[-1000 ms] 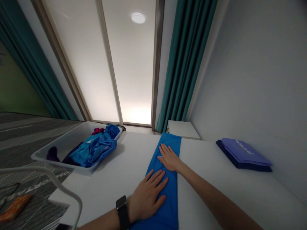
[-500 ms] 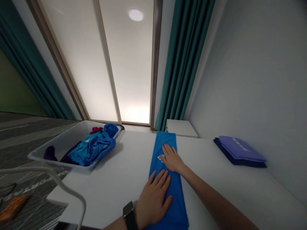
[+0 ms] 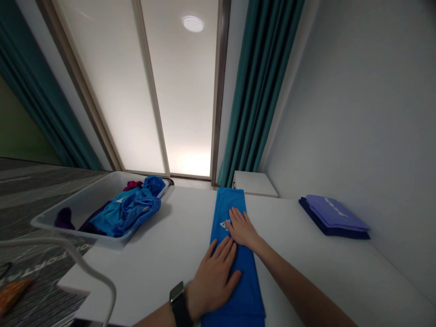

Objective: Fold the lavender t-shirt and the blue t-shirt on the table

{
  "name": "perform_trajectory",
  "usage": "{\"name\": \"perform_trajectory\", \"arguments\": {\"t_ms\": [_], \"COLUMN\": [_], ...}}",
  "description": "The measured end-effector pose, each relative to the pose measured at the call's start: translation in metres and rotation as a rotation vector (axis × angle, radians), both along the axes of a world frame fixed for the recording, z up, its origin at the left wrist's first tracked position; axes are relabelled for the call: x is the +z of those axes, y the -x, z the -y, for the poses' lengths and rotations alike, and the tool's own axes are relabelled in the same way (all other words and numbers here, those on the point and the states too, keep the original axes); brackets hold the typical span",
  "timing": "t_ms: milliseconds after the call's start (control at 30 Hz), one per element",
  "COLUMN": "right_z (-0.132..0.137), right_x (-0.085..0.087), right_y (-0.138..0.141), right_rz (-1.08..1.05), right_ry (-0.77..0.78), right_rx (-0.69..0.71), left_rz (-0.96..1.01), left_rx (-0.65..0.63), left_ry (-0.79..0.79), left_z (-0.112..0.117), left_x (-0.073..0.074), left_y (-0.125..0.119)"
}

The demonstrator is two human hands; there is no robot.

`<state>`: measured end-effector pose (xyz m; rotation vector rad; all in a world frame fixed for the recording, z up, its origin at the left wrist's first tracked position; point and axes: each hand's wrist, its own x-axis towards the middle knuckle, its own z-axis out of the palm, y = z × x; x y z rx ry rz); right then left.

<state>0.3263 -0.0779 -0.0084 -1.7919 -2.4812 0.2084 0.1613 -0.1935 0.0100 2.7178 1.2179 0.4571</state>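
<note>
A blue garment (image 3: 250, 277), folded into a long narrow strip with a white print, runs away from me across the white table (image 3: 160, 263). My left hand (image 3: 218, 277), with a dark watch on its wrist, lies flat on the strip's left side, its fingers stretched out. Just beyond it, my right hand (image 3: 242, 228) rests palm down over the cloth beside the print, which it partly covers. Neither hand grips anything. The strip's near end runs out of the bottom of the view.
A clear plastic bin (image 3: 81, 193) at the left holds crumpled blue clothes (image 3: 127, 209) and dark purple and red pieces. Folded purple and navy garments (image 3: 335, 213) are stacked at the right by the wall. A grey cable (image 3: 91, 268) curves at the lower left; a white cabinet (image 3: 255, 181) stands behind.
The whole view has shifted slightly, so things sit a little further left. Both hands stay flat on the blue garment, with hardly any movement over it.
</note>
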Motion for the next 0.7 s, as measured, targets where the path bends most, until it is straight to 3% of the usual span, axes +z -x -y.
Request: {"name": "perform_trajectory", "arguments": {"t_ms": [133,300,533,700], "right_z": [0.005,-0.001,-0.017,-0.014], "right_x": [-0.006,-0.007,-0.004,0.0], "right_y": [0.002,0.002,0.002,0.001], "right_rz": [-0.012,-0.021,-0.008,-0.009], "right_ry": [-0.08,-0.068,-0.057,-0.061], "right_rx": [-0.004,-0.006,0.006,0.006], "left_rz": [-0.03,-0.084,-0.084,-0.085], "left_rx": [0.036,-0.019,-0.041,-0.035], "left_ry": [0.026,0.072,0.059,0.033], "left_z": [-0.037,-0.072,-0.096,-0.095], "left_x": [0.005,-0.003,-0.007,-0.006], "left_y": [0.02,0.035,0.034,0.036]}}
